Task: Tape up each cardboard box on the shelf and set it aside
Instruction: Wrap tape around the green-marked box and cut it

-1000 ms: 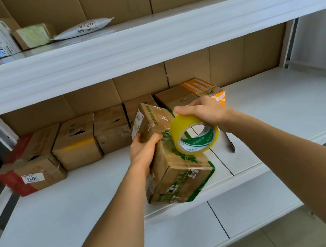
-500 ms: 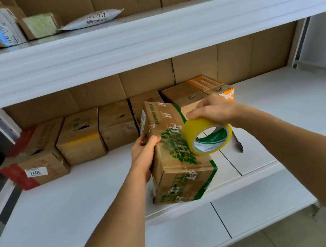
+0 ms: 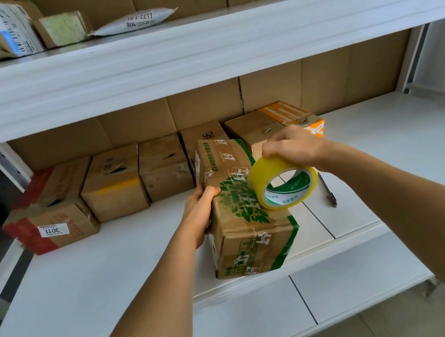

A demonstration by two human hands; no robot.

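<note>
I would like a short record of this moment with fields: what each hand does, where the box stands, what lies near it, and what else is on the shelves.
left hand: grips the left side of the green-printed box
right hand: holds the yellow tape roll against the box top
box place: front of the middle shelf
nearby: pen to the right
behind: row of cardboard boxes
upper shelf: parcels
</note>
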